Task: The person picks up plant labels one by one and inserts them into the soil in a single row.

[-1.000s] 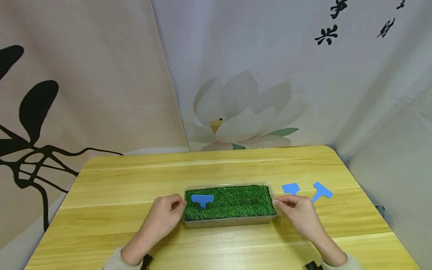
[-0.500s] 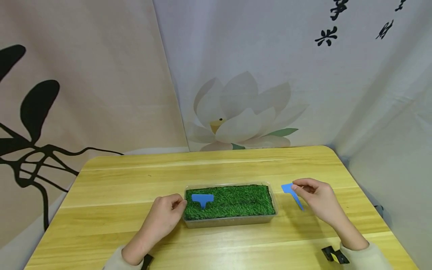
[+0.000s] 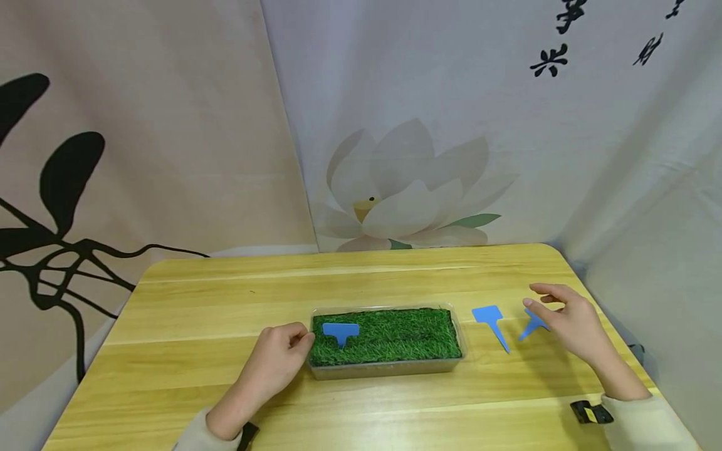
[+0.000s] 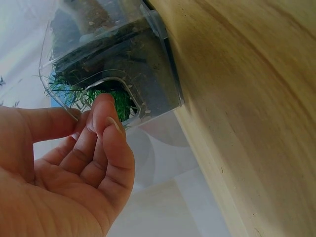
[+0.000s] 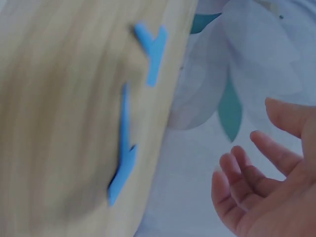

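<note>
A clear plastic box (image 3: 389, 371) filled with green artificial grass (image 3: 406, 335) sits on the table. One blue T-shaped plant label (image 3: 341, 329) stands upright in the grass near the left end. My left hand (image 3: 277, 356) pinches the box's left rim between thumb and fingers; in the left wrist view the thumb lies against the clear wall (image 4: 148, 64). To the right of the box lies a second blue plant label (image 3: 488, 315). Over a third label (image 3: 533, 324), which it partly hides, my right hand (image 3: 575, 326) hovers with its fingers apart, holding nothing.
The wooden table (image 3: 361, 413) ends at a rounded far right corner. A curtain (image 3: 169, 156) printed with a pale lotus (image 3: 417, 175) hangs behind it. A black strap (image 3: 591, 413) is by the right sleeve.
My right hand has left the box's right end, touched the nearer loose label and moved right over the farther one. That nearer label lies on the table. The left hand stays put.
</note>
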{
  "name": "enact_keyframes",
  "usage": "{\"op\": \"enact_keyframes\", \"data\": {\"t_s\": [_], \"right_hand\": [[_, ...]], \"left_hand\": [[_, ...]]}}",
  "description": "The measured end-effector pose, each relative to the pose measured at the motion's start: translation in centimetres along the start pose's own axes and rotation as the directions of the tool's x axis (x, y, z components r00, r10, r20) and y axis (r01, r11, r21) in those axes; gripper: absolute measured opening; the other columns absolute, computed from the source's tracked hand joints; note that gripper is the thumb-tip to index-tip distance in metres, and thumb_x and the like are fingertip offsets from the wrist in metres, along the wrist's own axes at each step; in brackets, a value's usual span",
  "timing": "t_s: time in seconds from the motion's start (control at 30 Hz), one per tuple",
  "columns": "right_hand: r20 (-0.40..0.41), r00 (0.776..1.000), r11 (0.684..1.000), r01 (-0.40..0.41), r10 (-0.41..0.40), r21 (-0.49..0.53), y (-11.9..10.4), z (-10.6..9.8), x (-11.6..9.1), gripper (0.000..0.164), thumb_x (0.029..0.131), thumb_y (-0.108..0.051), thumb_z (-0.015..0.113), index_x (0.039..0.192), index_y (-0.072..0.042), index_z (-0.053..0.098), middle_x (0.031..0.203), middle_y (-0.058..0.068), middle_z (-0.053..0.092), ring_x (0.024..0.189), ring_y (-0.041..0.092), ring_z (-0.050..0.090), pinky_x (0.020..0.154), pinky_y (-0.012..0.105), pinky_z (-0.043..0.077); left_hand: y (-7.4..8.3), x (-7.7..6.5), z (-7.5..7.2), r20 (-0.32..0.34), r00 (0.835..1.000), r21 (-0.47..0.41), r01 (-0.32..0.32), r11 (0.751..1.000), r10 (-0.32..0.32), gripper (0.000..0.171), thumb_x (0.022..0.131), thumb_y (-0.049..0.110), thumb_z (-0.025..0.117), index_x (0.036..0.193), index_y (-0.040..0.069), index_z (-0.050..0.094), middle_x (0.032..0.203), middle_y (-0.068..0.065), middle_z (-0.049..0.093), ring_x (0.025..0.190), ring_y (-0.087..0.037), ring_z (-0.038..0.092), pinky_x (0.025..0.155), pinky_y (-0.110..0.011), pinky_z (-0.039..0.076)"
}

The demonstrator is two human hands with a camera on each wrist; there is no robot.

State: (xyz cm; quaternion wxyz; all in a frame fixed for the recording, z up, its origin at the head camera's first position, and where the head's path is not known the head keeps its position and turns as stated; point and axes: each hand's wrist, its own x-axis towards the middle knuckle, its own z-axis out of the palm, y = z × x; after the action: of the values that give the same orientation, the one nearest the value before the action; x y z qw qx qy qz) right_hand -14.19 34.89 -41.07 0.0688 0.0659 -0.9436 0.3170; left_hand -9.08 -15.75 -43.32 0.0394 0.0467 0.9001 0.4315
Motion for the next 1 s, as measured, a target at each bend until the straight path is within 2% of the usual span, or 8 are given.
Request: {"op": "enact_keyframes", "data": {"t_s": [0.1,0.17,0.23,0.4,0.53,0.67,0.83,1.0], "right_hand": [[0.022,0.999,0.999,-0.024,0.025,-0.036,1.0,-0.1,0.1,0.052,0.103,-0.028,0.07,0.141,0.007,0.059,0.138,0.032,0.056,0.114,0.05,0.058,0.079,0.044,0.055],[0.041,0.998,0.997,-0.048,0.05,-0.065,1.6,0.0,0.3,0.056,0.103,-0.029,0.071,0.142,0.008,0.057,0.138,0.034,0.055,0.115,0.054,0.056,0.079,0.06,0.052],[0.071,0.995,0.994,-0.062,0.068,-0.087,2.3,0.0,0.5,0.061,0.102,-0.03,0.071,0.143,0.011,0.053,0.139,0.037,0.052,0.116,0.058,0.054,0.084,0.066,0.049],[0.189,0.972,0.981,-0.108,0.137,-0.159,3.9,-0.3,1.3,0.075,0.102,-0.038,0.07,0.145,0.018,0.045,0.141,0.043,0.047,0.119,0.063,0.051,0.088,0.067,0.048],[0.264,0.95,0.969,-0.108,0.167,-0.224,5.1,-0.5,1.7,0.075,0.102,-0.038,0.071,0.139,0.022,0.048,0.132,0.048,0.051,0.118,0.065,0.052,0.088,0.068,0.049],[0.3,0.936,0.96,-0.105,0.184,-0.259,5.9,-0.4,2.1,0.072,0.1,-0.036,0.073,0.134,0.024,0.051,0.128,0.049,0.054,0.118,0.066,0.052,0.089,0.068,0.049],[0.335,0.91,0.949,-0.156,0.246,-0.274,6.5,-0.2,2.5,0.081,0.099,-0.044,0.073,0.135,0.024,0.048,0.129,0.049,0.053,0.116,0.065,0.053,0.088,0.066,0.049],[0.344,0.895,0.943,-0.194,0.283,-0.271,6.7,-0.2,2.6,0.087,0.095,-0.05,0.075,0.134,0.023,0.047,0.13,0.048,0.052,0.114,0.063,0.054,0.088,0.065,0.049]], "left_hand": [[0.0,0.0,0.0,0.0,1.0,0.002,0.002,1.0,-0.002,0.036,0.103,0.007,0.063,0.069,0.018,0.063,0.053,0.005,0.045,0.045,-0.007,0.03,0.052,-0.025,0.033],[0.0,0.0,0.0,0.0,1.0,0.003,0.004,1.0,-0.004,0.036,0.103,0.008,0.063,0.069,0.018,0.063,0.053,0.005,0.045,0.045,-0.007,0.03,0.051,-0.025,0.033],[0.0,0.0,0.0,-0.001,1.0,0.003,0.004,1.0,-0.004,0.036,0.103,0.008,0.064,0.069,0.018,0.063,0.053,0.005,0.045,0.045,-0.007,0.03,0.052,-0.025,0.034],[0.0,0.0,0.0,-0.001,1.0,0.001,0.007,1.0,-0.007,0.036,0.103,0.008,0.064,0.068,0.018,0.063,0.053,0.005,0.046,0.045,-0.007,0.03,0.052,-0.025,0.034],[0.0,0.0,0.0,-0.002,1.0,0.001,0.006,1.0,-0.006,0.035,0.103,0.008,0.064,0.069,0.018,0.065,0.053,0.005,0.046,0.045,-0.007,0.03,0.051,-0.025,0.034],[-0.1,0.0,0.0,-0.004,1.0,0.002,0.006,1.0,-0.006,0.034,0.103,0.008,0.064,0.071,0.019,0.066,0.053,0.005,0.047,0.045,-0.007,0.031,0.052,-0.025,0.034],[-0.1,0.0,0.0,-0.002,1.0,-0.003,0.008,1.0,-0.008,0.034,0.103,0.008,0.064,0.07,0.019,0.066,0.053,0.005,0.047,0.045,-0.007,0.031,0.052,-0.025,0.034],[-0.1,0.0,-0.1,0.001,1.0,-0.017,0.025,1.0,-0.025,0.033,0.102,0.009,0.065,0.071,0.019,0.067,0.053,0.005,0.047,0.045,-0.007,0.031,0.051,-0.025,0.034]]}}
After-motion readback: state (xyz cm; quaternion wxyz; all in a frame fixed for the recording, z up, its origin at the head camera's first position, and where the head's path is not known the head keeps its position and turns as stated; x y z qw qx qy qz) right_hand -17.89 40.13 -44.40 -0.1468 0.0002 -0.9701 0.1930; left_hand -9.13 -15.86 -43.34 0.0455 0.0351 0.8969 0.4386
